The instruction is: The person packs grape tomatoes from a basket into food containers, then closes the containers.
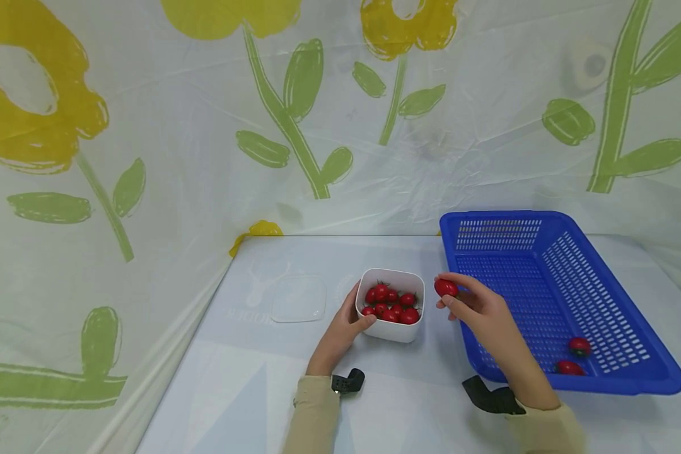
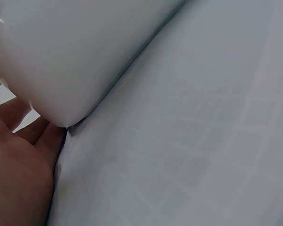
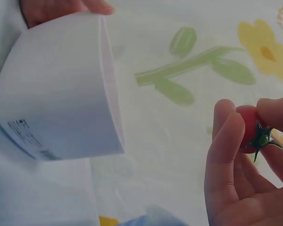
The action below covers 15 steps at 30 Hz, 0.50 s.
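My right hand (image 1: 482, 309) pinches a cherry tomato (image 1: 446, 288) between thumb and fingers, in the air between the white container and the blue basket. Its green calyx (image 3: 262, 140) shows in the right wrist view. My left hand (image 1: 343, 328) holds the white square container (image 1: 394, 331) by its left side, thumb at the rim and fingers behind the wall. Several red cherry tomatoes (image 1: 391, 309) lie inside that container. In the left wrist view, the fingers (image 2: 35, 127) reach round the container's lower corner.
A blue plastic basket (image 1: 607, 271) stands on the right of the white table (image 1: 250, 378), with two tomatoes (image 1: 579, 346) near its front corner. A clear flat lid (image 1: 298, 299) lies left of the container. Behind the table hangs a flower-printed curtain (image 1: 204, 126).
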{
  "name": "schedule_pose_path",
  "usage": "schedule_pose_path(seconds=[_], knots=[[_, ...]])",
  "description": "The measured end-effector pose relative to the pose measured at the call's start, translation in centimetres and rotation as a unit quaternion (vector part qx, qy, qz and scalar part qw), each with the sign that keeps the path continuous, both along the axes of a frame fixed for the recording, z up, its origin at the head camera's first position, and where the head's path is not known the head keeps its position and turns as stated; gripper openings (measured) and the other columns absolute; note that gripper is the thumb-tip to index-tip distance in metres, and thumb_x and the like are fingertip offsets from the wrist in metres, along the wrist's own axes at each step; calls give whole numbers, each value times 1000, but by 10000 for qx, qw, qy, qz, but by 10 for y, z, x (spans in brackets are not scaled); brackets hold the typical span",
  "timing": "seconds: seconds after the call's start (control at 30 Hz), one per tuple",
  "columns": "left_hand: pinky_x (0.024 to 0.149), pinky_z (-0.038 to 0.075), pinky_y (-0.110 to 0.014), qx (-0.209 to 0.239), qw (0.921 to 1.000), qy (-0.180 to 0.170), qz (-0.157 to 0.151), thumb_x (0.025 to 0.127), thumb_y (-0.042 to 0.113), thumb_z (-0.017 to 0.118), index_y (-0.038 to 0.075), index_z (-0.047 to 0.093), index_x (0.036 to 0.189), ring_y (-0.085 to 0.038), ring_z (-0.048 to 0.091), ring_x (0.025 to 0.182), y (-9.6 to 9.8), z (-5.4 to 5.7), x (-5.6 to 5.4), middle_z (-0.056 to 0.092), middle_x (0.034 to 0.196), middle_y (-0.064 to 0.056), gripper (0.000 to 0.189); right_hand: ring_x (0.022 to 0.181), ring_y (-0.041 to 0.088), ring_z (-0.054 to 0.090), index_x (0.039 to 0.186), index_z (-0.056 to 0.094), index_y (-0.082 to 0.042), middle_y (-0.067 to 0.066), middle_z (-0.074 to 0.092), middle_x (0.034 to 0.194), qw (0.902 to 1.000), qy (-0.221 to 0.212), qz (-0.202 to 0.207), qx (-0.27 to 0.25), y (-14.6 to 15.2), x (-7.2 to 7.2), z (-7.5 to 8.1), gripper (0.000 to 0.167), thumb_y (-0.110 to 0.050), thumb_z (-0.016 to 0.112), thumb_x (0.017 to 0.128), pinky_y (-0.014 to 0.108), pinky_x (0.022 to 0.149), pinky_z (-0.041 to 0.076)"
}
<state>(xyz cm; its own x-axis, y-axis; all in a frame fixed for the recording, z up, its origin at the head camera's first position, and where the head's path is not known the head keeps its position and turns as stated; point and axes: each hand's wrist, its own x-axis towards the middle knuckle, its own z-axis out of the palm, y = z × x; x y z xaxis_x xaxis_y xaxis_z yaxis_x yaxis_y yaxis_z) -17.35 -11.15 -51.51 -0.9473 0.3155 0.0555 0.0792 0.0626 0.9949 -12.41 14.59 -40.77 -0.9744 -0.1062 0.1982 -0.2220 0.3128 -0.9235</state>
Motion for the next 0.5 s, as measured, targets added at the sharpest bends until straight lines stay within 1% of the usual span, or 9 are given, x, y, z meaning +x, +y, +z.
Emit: schedule_pose_path(seconds=[0.1, 0.23, 0.33, 0.4, 0.5], knots=[[103, 25, -36, -48, 10000, -53, 3, 86, 26, 59, 42, 20, 138, -7, 21, 130, 0, 0, 0, 24, 142, 17, 67, 78, 19, 59, 126, 49, -18, 6, 60, 101, 9998, -45, -122, -121, -6, -4, -3, 41, -31, 55, 88, 28, 70, 50], [103, 25, -36, -62, 10000, -64, 8, 86, 27, 59, 42, 20, 138, -7, 21, 130, 0, -2, -1, 24, 141, 17, 67, 76, 20, 58, 125, 50, -21, 7, 62, 97, 9995, -56, -228, -202, -15, -7, -3, 41, -34, 56, 87, 31, 69, 48], [102, 26, -37, -29, 10000, -25, 2, 86, 26, 59, 41, 20, 138, -8, 21, 130, -1, -3, -2, 24, 141, 17, 67, 77, 20, 58, 127, 48, -20, 9, 61, 97, 9993, 29, -268, -270, -23, -8, -2, 44, -33, 57, 87, 30, 67, 49], [102, 27, -36, -9, 10000, -19, -3, 86, 26, 59, 41, 20, 138, -8, 22, 130, -1, -3, -3, 24, 141, 17, 67, 77, 19, 58, 129, 46, -18, 9, 60, 100, 9990, 98, -332, -295, -28, -10, -2, 46, -32, 57, 87, 29, 66, 50], [102, 28, -36, 75, 10000, -37, -45, 86, 24, 59, 41, 21, 138, -8, 23, 130, -1, -3, -3, 25, 141, 16, 67, 77, 16, 58, 128, 46, -15, 8, 60, 101, 9983, 210, -500, -209, -36, -11, -3, 46, -30, 58, 86, 26, 63, 50]])
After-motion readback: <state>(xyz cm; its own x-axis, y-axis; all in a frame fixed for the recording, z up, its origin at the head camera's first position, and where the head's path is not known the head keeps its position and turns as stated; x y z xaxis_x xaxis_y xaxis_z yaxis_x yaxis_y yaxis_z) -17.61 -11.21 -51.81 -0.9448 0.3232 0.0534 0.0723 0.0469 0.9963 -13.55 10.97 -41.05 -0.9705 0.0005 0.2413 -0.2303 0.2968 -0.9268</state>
